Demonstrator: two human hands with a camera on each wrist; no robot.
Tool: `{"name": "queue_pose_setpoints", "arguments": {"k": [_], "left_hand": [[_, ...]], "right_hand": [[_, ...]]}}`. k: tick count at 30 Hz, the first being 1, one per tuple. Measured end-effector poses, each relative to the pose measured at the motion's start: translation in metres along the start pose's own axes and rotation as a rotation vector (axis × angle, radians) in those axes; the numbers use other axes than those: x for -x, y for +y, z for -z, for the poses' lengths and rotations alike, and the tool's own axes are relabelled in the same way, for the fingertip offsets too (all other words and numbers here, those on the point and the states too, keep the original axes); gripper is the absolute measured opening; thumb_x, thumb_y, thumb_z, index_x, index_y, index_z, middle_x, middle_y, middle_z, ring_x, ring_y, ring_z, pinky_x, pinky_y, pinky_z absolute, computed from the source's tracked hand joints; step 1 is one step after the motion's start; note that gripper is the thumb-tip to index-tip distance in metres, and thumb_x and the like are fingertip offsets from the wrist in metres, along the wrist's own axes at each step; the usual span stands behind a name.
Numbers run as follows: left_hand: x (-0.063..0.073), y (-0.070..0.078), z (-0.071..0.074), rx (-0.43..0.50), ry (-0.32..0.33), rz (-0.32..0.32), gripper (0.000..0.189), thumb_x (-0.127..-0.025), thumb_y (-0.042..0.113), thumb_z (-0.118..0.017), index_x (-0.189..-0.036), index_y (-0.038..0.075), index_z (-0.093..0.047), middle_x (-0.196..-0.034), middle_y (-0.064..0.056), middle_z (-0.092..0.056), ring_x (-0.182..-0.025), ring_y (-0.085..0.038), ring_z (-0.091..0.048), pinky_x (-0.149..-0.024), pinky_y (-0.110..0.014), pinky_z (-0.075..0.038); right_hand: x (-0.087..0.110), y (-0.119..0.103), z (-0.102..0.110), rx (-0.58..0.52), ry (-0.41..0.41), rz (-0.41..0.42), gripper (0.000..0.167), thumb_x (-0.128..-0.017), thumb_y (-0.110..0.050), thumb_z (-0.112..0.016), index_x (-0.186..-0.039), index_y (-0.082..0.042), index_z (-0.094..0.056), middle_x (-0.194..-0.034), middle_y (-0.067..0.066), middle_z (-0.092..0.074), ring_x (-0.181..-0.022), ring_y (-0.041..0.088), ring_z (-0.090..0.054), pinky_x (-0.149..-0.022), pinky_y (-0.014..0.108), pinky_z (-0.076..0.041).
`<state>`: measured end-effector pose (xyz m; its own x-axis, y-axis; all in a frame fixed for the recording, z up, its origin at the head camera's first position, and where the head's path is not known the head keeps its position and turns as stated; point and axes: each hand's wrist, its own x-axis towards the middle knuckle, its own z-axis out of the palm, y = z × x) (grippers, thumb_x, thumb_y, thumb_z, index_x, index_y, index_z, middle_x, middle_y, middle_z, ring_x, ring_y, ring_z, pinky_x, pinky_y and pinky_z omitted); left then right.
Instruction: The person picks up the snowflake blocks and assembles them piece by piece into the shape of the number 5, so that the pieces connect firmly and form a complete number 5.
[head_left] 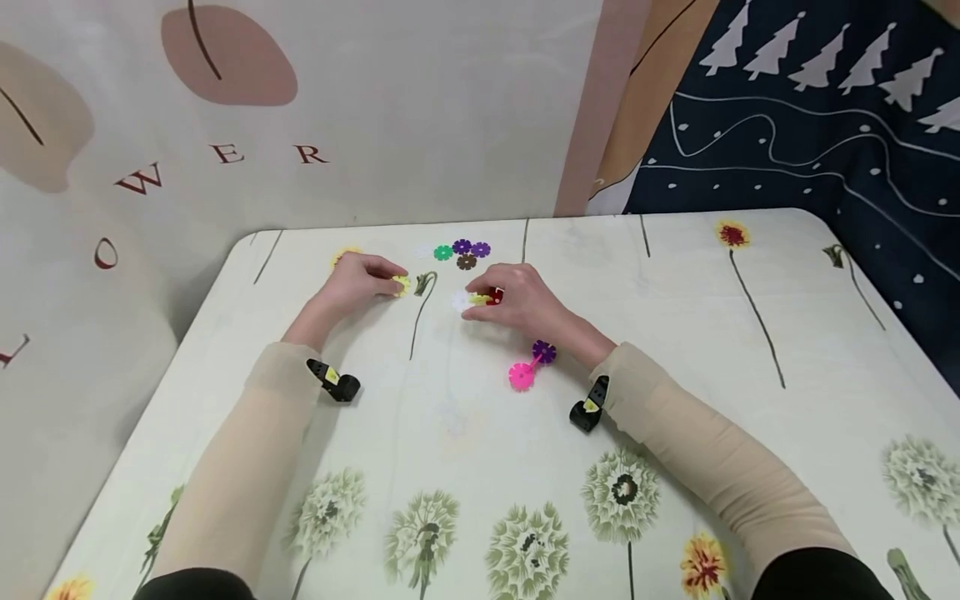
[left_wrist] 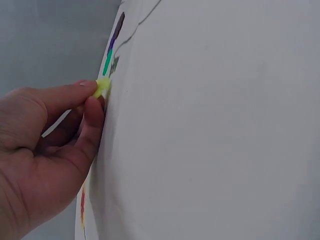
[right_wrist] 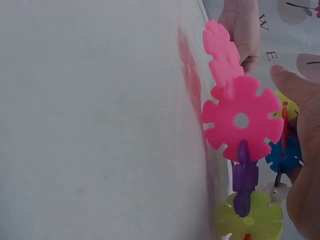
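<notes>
My left hand (head_left: pixel 352 282) pinches a yellow notched disc (head_left: pixel 402 285) between thumb and fingertips, close over the tabletop. To its right, my right hand (head_left: pixel 525 298) grips a chain of interlocking snowflake discs; a white disc (head_left: pixel 461 301) shows at its fingertips. Much of the chain is hidden behind that hand in the head view. In the right wrist view, a pink disc (right_wrist: pixel 260 107) joins a purple disc (right_wrist: pixel 245 177), then a yellow-green disc (right_wrist: pixel 255 215). A blue disc (right_wrist: pixel 283 156) shows by the right fingers.
A small group of loose discs, with a green disc (head_left: pixel 443 252), a brown disc (head_left: pixel 467 262) and purple discs (head_left: pixel 481 249), lies beyond the hands. The flower-printed tablecloth (head_left: pixel 450 450) covers the table, whose far edge meets a hanging curtain (head_left: pixel 420 108).
</notes>
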<state>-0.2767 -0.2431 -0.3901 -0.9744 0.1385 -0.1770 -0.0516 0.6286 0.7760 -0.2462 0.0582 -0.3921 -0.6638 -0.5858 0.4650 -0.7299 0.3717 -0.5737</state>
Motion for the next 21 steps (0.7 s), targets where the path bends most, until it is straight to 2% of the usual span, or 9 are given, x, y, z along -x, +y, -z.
{"name": "queue_pose_setpoints", "arguments": {"k": [6,10,14,21], "left_hand": [[0.007,0.014,-0.007,0.06,-0.091,-0.022,0.03,-0.096,0.012,-0.074,-0.125,0.007,-0.073,-0.12,-0.012,-0.069,-0.103,-0.022,-0.06,-0.085,-0.026,-0.053],[0.008,0.022,-0.012,0.127,-0.123,-0.043,0.026,-0.096,0.01,-0.074,-0.122,0.007,-0.073,-0.115,-0.012,-0.069,-0.1,-0.026,-0.065,-0.089,-0.03,-0.056],[0.01,0.031,-0.016,0.177,-0.142,-0.067,0.023,-0.095,0.009,-0.074,-0.118,0.006,-0.072,-0.11,-0.014,-0.069,-0.096,-0.029,-0.07,-0.093,-0.037,-0.057],[0.013,0.041,-0.02,0.22,-0.159,-0.077,0.021,-0.095,0.007,-0.074,-0.115,0.003,-0.071,-0.108,-0.014,-0.069,-0.095,-0.03,-0.069,-0.096,-0.042,-0.055]], "right_hand": [[0.0,0.0,0.001,-0.007,-0.03,-0.054,0.037,-0.08,-0.022,-0.091,-0.107,0.0,-0.078,-0.097,0.008,-0.076,-0.084,0.023,-0.067,-0.082,0.036,-0.048],[0.0,0.0,0.002,-0.004,-0.04,-0.072,0.037,-0.081,-0.023,-0.09,-0.109,-0.001,-0.078,-0.099,0.008,-0.076,-0.086,0.022,-0.068,-0.086,0.039,-0.048],[-0.001,0.001,0.001,-0.007,-0.028,-0.058,0.037,-0.08,-0.022,-0.09,-0.108,-0.001,-0.078,-0.098,0.008,-0.077,-0.084,0.02,-0.067,-0.083,0.036,-0.049],[0.0,0.002,0.001,-0.013,-0.011,-0.036,0.036,-0.08,-0.02,-0.091,-0.107,0.0,-0.079,-0.096,0.009,-0.076,-0.079,0.018,-0.064,-0.076,0.031,-0.047]]}}
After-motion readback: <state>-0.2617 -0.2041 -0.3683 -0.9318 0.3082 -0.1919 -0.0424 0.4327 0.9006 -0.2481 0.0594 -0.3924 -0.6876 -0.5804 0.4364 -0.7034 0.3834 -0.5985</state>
